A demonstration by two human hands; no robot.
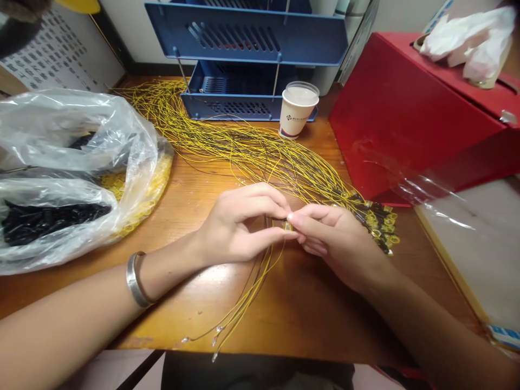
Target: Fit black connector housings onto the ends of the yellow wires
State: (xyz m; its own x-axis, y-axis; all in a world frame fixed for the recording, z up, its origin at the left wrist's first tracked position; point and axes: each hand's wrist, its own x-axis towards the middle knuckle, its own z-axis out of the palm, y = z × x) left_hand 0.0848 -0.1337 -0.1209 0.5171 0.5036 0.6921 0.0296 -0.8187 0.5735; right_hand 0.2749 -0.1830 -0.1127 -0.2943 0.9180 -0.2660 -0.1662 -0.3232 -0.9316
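Observation:
My left hand and my right hand meet over the middle of the wooden table, fingertips touching. Between the left thumb and fingers sits a small clear yellowish sleeve, partly covered by fingers. The right thumb and index finger pinch at its upper edge, on a dark bit too small to make out. A few yellow and brown wires run down from the hands toward the front edge, ending in small shiny metal tips. Behind the hands lies a long bundle of yellow and brown wires, with black and yellow end pieces at its right.
Clear plastic bags at left hold black pieces and yellow rings. A paper cup stands before the blue tray rack. At right are a red box and crumpled white plastic.

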